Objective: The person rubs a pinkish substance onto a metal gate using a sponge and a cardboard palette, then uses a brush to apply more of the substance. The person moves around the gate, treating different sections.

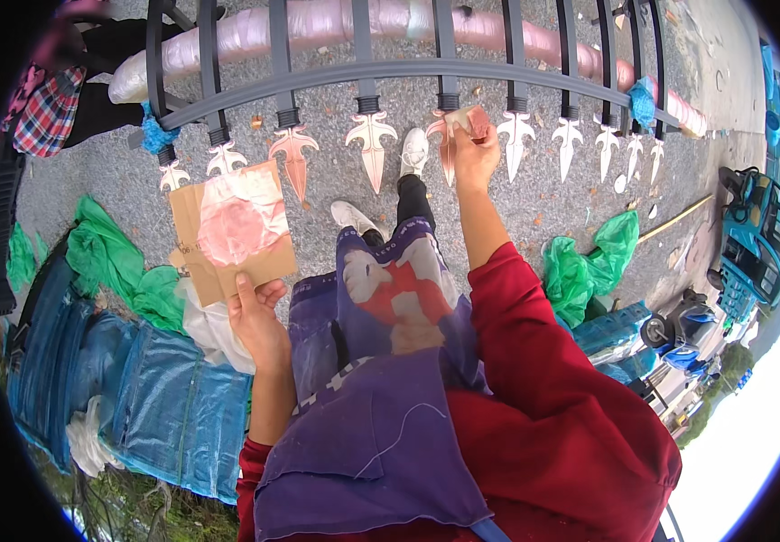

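Up at the far side of the grey gravel ground [534, 194], the right hand [474, 144] is raised to the dark metal fence panel [363, 72] that lies across the top of the view, its fingers curled shut around a small pinkish sponge-like pad [475, 120]. The pad is pressed against one of the pale pink, spear-shaped finials [447, 144] that line the fence's lower rail, the one just left of the hand. The neighbouring finials run in a row to both sides; the ones on the left look pinker, those toward the right paler.

The left hand [259, 316] is held lower, toward the near left, thumb on top and fingers folded underneath, pinching the bottom edge of a flat brown cardboard sheet [227, 235] that carries a round smear of pink paint on a clear plastic film [241, 221]. The sheet is tilted, well apart from the fence.

A red long sleeve [534, 343] covers the right arm and a purple cloth apron [381, 397] hangs in front. Blue tarpaulin bundles [137, 388] and crumpled green plastic bags [106, 257] lie along the left edge of the ground, another green bag [589, 262] at the right.
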### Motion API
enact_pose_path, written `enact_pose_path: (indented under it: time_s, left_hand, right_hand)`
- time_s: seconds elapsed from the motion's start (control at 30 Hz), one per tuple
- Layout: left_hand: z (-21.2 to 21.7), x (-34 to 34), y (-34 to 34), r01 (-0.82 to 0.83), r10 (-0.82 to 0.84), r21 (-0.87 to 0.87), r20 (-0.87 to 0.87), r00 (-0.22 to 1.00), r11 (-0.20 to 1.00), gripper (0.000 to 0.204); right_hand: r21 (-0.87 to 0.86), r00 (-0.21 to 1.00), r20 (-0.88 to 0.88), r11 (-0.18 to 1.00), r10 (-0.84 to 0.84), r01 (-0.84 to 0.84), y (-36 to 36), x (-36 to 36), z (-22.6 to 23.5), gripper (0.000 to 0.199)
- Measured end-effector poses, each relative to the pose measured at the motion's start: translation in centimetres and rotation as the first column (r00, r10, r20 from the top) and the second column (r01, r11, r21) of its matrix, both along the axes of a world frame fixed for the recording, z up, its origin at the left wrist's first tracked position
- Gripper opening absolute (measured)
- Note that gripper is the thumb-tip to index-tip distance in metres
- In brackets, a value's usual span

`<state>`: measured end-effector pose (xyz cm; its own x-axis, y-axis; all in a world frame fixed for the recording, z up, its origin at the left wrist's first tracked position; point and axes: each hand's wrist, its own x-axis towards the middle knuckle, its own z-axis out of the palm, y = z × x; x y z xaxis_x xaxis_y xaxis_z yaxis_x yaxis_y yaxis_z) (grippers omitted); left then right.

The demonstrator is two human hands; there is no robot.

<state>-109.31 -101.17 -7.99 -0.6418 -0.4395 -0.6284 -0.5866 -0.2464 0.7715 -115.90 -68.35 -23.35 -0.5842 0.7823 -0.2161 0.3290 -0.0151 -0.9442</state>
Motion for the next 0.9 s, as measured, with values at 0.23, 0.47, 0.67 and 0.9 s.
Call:
enact_pose_path:
  time_s: [0.23, 0.47, 0.67, 0.9]
  left_hand:
    - [-0.3, -0.2, -0.3, 0.012, -0.012, -0.006, -0.014, 1.0, 1.0, 0.029]
    - [-0.4, -0.1, -0.6, 0.017, -0.017, 0.016, -0.025, 1.0, 1.0, 0.028]
    - [-0.3, 0.2, -0.8, 0.008, -0.008, 0.016, -0.015, 1.0, 1.0, 0.03]
    - [-0.2, 0.3, -0.6, -0.024, 0.024, 0.0, -0.033, 0.999, 1.0, 0.025]
  right_hand:
    - [0.039, 0.993, 0.048, 0.993, -0.111, 0.109, 1.7, 0.6, -1.5, 0.023]
    - [0.324, 0.981, 0.189, 0.946, -0.052, -0.012, 2.2, 0.2, -3.2, 0.027]
    - [0.05, 0.999, 0.028, 0.998, -0.024, 0.022, 1.8, 0.5, -1.4, 0.027]
    - [0.179, 0.955, 0.252, 0.962, 0.156, -0.204, 2.1, 0.4, -0.1, 0.028]
